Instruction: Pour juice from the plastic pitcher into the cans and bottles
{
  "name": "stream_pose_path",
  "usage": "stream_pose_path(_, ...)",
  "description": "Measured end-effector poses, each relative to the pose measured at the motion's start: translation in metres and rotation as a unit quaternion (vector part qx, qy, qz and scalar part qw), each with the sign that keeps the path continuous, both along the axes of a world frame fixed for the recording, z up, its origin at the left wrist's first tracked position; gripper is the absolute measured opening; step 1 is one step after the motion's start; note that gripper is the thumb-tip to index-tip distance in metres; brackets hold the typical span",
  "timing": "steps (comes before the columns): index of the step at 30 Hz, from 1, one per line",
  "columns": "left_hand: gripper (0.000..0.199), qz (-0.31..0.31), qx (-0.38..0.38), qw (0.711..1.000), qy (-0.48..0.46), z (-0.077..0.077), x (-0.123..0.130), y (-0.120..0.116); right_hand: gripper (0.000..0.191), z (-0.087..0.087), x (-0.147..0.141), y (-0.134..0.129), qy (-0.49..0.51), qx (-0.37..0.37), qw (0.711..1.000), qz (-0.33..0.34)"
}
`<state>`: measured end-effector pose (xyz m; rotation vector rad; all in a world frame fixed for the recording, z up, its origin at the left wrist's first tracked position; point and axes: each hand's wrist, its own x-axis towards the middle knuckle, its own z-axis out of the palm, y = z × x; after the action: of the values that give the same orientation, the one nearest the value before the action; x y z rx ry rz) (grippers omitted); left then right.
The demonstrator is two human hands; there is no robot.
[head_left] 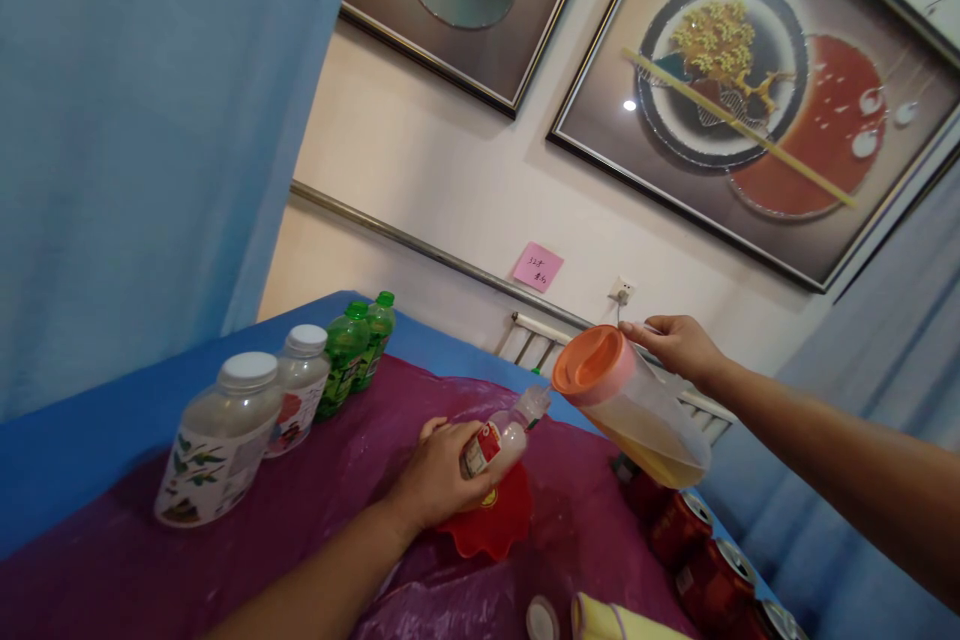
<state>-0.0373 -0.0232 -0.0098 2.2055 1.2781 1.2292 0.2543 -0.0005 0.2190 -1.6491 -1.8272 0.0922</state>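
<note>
Head view: the left hand (442, 475) is closed around one bottle (489, 444), clear with a red-and-white label, tilted above one red dish (491, 532); the right hand (679, 345) grips one pitcher (637, 425), translucent and orange-lidded, tipped with yellowish liquid inside, its top near the bottle's mouth. Left of these stand two white-capped jars (217, 465) and, beyond them, two green bottles (346, 355); to the right, at least three red cans (679, 528). One yellow cloth (619, 618) lies closest.

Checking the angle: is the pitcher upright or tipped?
Tipped: the pitcher leans over in the right hand, its orange lid towards the clear bottle in the left hand.
</note>
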Motion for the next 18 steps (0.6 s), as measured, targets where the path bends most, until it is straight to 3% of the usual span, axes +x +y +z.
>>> stream_pose_path(18,0.030,-0.004,0.018,1.000,-0.003,-0.0015,0.0002,0.0001,0.069,0.0003,0.0014,-0.0019,-0.007,-0.006,1.000,-0.012)
